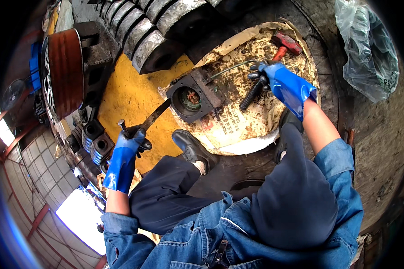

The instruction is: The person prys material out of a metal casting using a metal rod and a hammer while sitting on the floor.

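My left hand [128, 150], in a blue glove, is closed round a long flat dark metal bar [157, 113]. A short metal pin-like piece [122, 125] sticks up beside its fingers. The bar's far end reaches the edge of a square dark metal block [191, 98] with a round opening, where reddish and greenish bits lie. My right hand [274, 78], also gloved in blue, is closed round a black ribbed rod [251, 95] slanting down to the left. A thin bent rod [229, 69] runs from near its fingers toward the block; whether they join is hidden.
A red hammer [288, 43] lies beyond my right hand on a stained paper sheet [256, 123]. Heavy metal blocks [143, 38] are stacked at the back left, above a yellow plate [125, 98]. A clear plastic bag [368, 54] stands far right; smaller metal parts [101, 143] sit left.
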A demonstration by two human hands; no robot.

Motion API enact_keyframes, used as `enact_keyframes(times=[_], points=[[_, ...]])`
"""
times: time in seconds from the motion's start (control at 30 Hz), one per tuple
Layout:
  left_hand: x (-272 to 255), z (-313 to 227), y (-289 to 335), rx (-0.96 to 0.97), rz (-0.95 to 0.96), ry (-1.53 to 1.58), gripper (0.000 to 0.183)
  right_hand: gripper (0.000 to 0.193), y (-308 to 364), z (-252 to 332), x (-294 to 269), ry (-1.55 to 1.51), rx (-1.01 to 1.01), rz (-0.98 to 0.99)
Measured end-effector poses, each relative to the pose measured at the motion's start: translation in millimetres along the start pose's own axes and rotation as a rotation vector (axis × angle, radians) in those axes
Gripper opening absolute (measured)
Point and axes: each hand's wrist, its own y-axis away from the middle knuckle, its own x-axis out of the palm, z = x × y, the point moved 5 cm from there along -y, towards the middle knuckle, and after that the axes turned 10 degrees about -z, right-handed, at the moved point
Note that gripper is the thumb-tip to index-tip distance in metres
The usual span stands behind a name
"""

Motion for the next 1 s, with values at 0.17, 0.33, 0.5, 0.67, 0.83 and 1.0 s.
enact_keyframes(times=[0.17,0.33,0.5,0.67,0.83,1.0], points=[[1.1,-5.6,6.0,-0.005,0.009,-0.002,0.029,0.019,12.7,-3.2,8.4,0.105,0.038,-0.022],[2.5,1.5,-0.4,-0.002,-0.008,0.003,0.027,0.020,-17.2,-10.3,19.8,0.109,0.093,-0.027],[0.4,-8.1,5.9,-0.004,-0.002,-0.013,0.025,0.012,21.0,-9.5,77.7,0.961,-0.639,0.378],[3.4,7.1,2.3,0.005,0.041,0.021,0.025,0.013,17.9,-7.1,54.4,0.260,-0.046,0.312],[1.7,-12.9,12.6,-0.036,-0.019,0.009,0.026,0.018,-17.7,-6.0,29.7,0.085,0.048,0.154],[8.2,-18.9,5.8,-0.001,0.019,-0.029,0.030,0.014,16.1,-15.3,83.9,0.800,-0.531,0.419]])
